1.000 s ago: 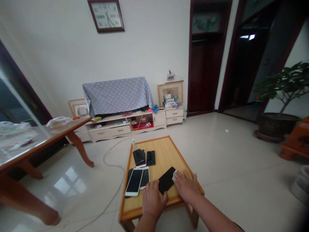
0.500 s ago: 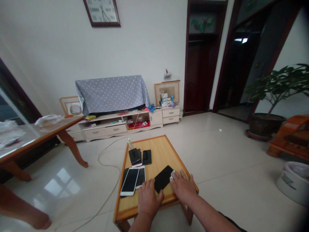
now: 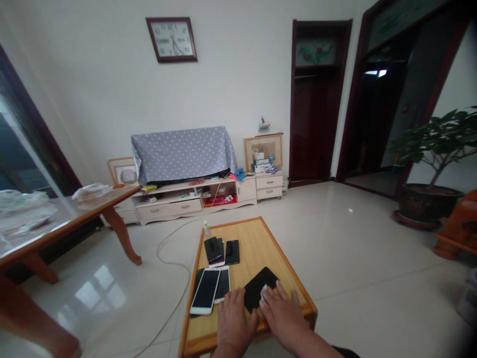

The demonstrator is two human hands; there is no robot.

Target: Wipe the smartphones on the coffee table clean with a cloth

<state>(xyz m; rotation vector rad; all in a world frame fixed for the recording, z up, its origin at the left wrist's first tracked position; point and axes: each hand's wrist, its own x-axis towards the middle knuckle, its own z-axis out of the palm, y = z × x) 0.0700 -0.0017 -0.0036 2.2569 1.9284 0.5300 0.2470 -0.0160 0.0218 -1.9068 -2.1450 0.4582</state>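
The fingers of the right hand (image 3: 282, 317) were spread and pressed down, with a small scrap of white cloth (image 3: 263, 292) at their inner edge against a black phone (image 3: 256, 287); whether they pinched the cloth could not be told. The fingers of the left hand (image 3: 235, 318) were loosely curved and held nothing, resting just beside that phone's lower left edge.

The phone lay flat near the front edge of a low wooden table (image 3: 257, 229), with both hands over its near end. Five more phones could be made out, all clear of the hands. A white-framed phone (image 3: 205, 291) overlapped a second white one (image 3: 223, 284), with a dark phone (image 3: 198, 278) showing beneath. Further back, a small pile of dark phones (image 3: 213, 251) lay beside one single black phone (image 3: 232, 252); the pile's exact count could not be told. One small bottle (image 3: 206, 230) stood at the far corner, and one thin cable (image 3: 164, 256) curved across the floor beside the table.
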